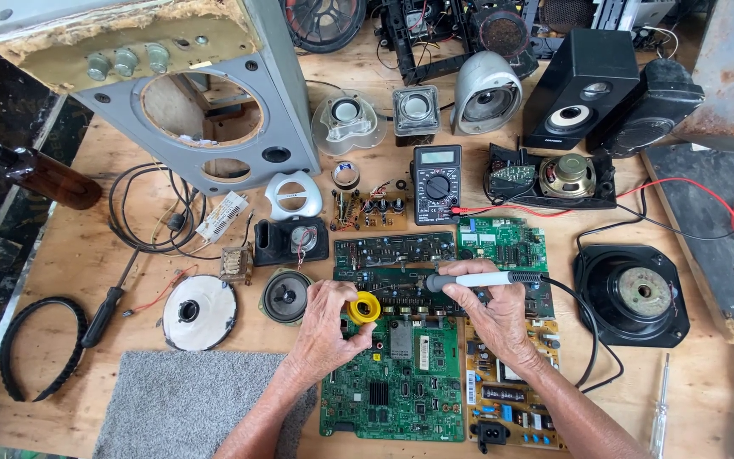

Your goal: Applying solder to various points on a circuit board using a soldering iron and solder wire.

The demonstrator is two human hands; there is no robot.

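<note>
While the left hand [326, 319] pinches a small yellow solder spool [364, 308] over the green circuit board [392, 374] near the counter's front edge, the right hand [493, 310] is closed around a soldering iron [479, 280]. Iron's long axis lies nearly level, parallel to that front edge; tip points left, ending just above the spool. Cord trails right. Right hand is nearer the iron's tip.
</note>
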